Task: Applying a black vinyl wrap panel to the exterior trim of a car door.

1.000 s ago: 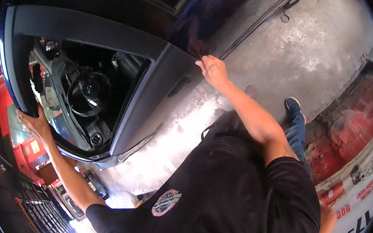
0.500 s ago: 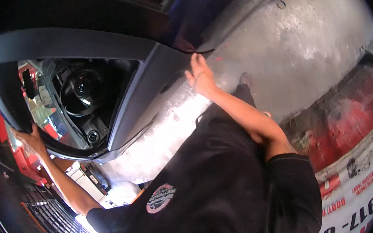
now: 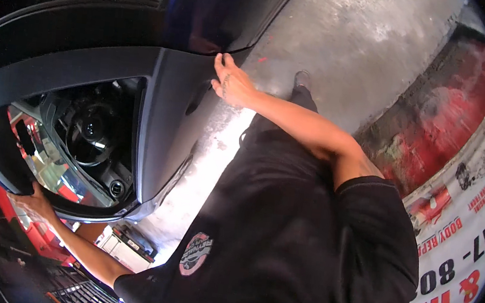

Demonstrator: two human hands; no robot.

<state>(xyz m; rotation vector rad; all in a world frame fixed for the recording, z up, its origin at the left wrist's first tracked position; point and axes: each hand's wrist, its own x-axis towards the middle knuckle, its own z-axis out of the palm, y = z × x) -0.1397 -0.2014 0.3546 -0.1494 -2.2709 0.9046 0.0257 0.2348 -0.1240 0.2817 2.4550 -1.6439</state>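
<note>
A dark car door (image 3: pixel 171 94) fills the left of the view, its window (image 3: pixel 84 141) framed in black. Through the glass a steering wheel (image 3: pixel 93 136) shows. At the lower left, my left hand (image 3: pixel 36 204) is closed on the outer edge of the window frame (image 3: pixel 10 171), some of its fingers hidden behind that edge. My right hand (image 3: pixel 230 82) rests its fingertips against the door's edge, beside the seam of the neighbouring dark panel (image 3: pixel 215 12). Its fingers are stretched out and slightly apart, holding nothing.
Grey concrete floor (image 3: pixel 347 50) runs along the car, with my shoe (image 3: pixel 303 78) on it. To the right are a scuffed red surface (image 3: pixel 436 107) and a white printed banner (image 3: pixel 450 256). A white box-like object (image 3: pixel 126 249) and a metal grille (image 3: pixel 88 295) lie at the lower left.
The view has shifted, so the car and both hands sit farther left in it. Both hands keep their places on the door and its frame.
</note>
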